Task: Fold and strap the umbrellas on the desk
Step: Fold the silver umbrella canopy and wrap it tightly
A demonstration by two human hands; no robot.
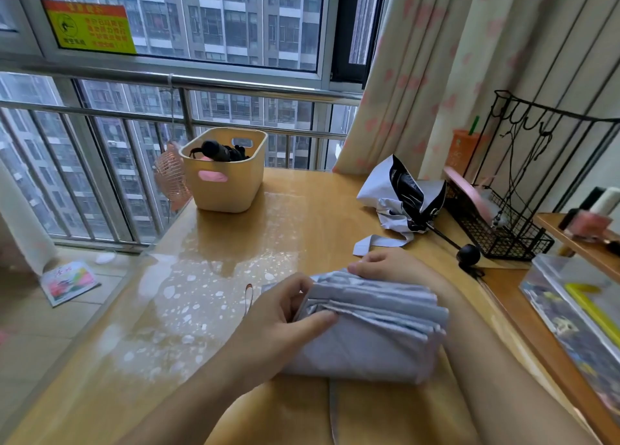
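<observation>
Both hands have their grip clamped on the blue umbrella (369,337). The left hand (281,317) curls round its end, thumb pressing the folds. The right hand (385,265) hooks over its far edge. The umbrella lies on the table (235,260), well to the near side of the yellow basket (221,193). The folding looks nearly done. Next, I think, its strap (332,407) needs wrapping round tight. A white umbrella (399,193), right of the basket, lies unfolded.

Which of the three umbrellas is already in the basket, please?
The black umbrella; the grey umbrella and the white umbrella both lie out on the desk.
</observation>
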